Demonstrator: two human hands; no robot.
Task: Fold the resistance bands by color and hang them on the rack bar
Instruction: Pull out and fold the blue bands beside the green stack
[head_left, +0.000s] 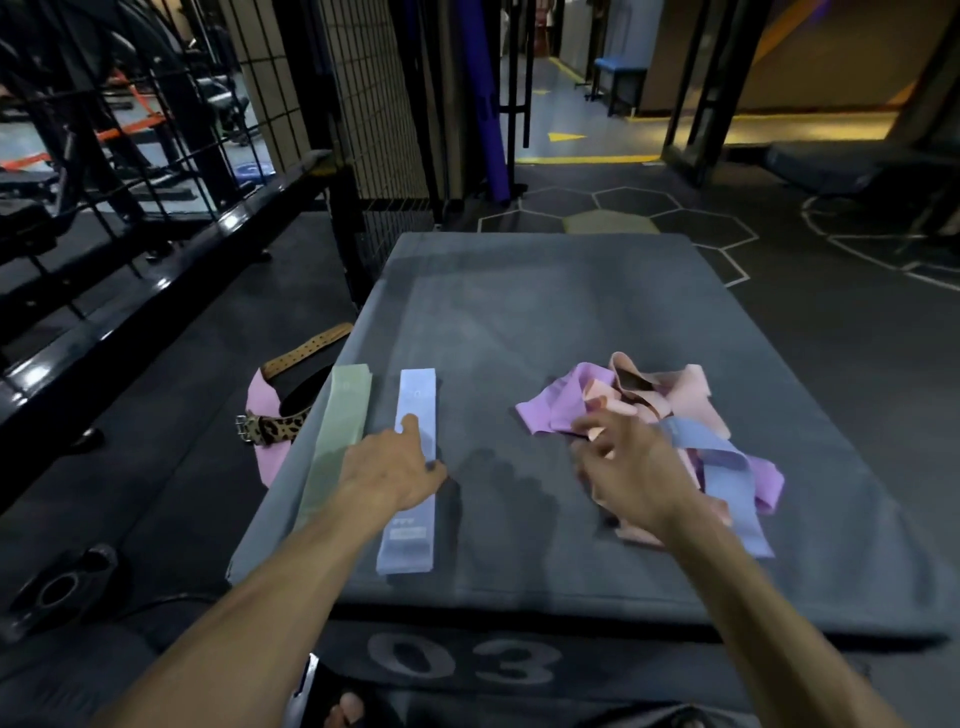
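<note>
A folded green band (337, 436) and a folded blue band (413, 467) lie side by side on the left of the grey mat (519, 312). My left hand (392, 470) rests flat across them, fingers touching the blue band. On the right sits a loose pile of bands (670, 415): purple, peach-pink and blue ones tangled together. My right hand (623, 462) hovers over the pile's near left side with fingers spread and loosely bent; blur hides whether it touches a peach band.
A leopard-print and pink lifting belt (270, 421) and a tan belt (306, 353) lie on the floor left of the mat. A black rack frame (156, 270) runs along the left. A wire mesh panel (363, 104) stands behind.
</note>
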